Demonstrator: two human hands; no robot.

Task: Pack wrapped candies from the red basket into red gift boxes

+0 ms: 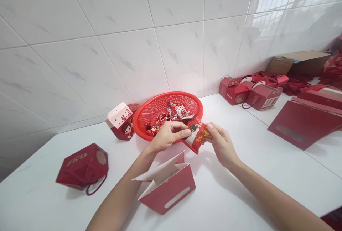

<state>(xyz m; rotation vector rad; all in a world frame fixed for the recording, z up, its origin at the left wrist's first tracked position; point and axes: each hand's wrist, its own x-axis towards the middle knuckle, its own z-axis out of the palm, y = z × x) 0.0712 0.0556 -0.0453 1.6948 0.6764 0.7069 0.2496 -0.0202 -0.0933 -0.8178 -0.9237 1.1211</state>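
Note:
Between my two hands is a red candy packet (197,135) with yellow print and a pale patch. My left hand (171,135) pinches its left side between thumb and fingers, while my right hand (220,142) grips its right edge. Just behind them stands a red mesh basket (141,108), holding several small wrapped candies (171,113). In front of my hands, an open red gift box (171,192) stands on the white table with its top flaps spread. From this angle the bottom of the box is hidden.
On the left lies a dark red box (82,167) with a cord handle. A pink-topped box (121,120) leans beside the basket. Several red boxes (251,90) cluster at the back right, near a cardboard carton (299,62) and flat red boxes (304,124). A tiled wall (176,53) bounds the table.

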